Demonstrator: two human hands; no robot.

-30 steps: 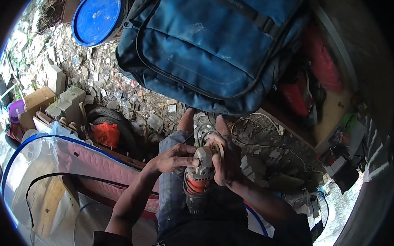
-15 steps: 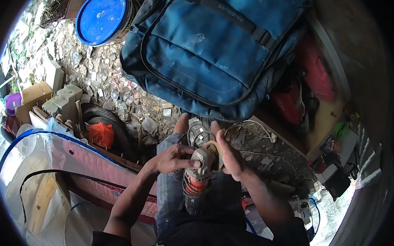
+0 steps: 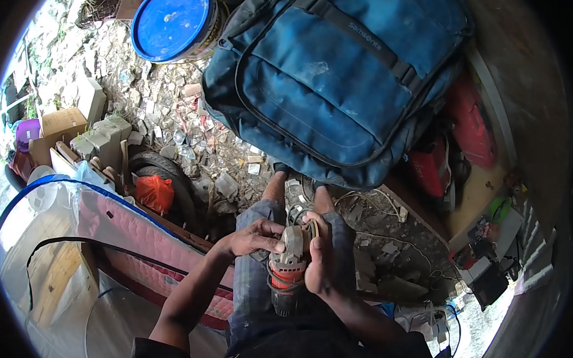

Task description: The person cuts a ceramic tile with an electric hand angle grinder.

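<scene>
An angle grinder (image 3: pixel 287 270) with an orange and black body and a grey head rests upright between my thighs, its cord looped around the body. My left hand (image 3: pixel 256 238) is closed on the grinder's head, the thumb pressed on its near face. On the other side, my right hand (image 3: pixel 319 260) has its fingers curled over the edge of the tan disc (image 3: pixel 312 229). The palm hides most of the disc.
A large blue bag (image 3: pixel 332 85) stands just ahead of my feet. Left of it is a blue-lidded bucket (image 3: pixel 172 22). Rubble covers the ground (image 3: pixel 174 120). A pink quilted panel (image 3: pixel 146 243) lies at my left, red cases (image 3: pixel 471 126) at the right, near loose cable (image 3: pixel 405 245).
My right hand was stretched flat along the disc; its fingers have now bent around the disc's edge. My left hand stays on the grinder's head. The view has shifted slightly.
</scene>
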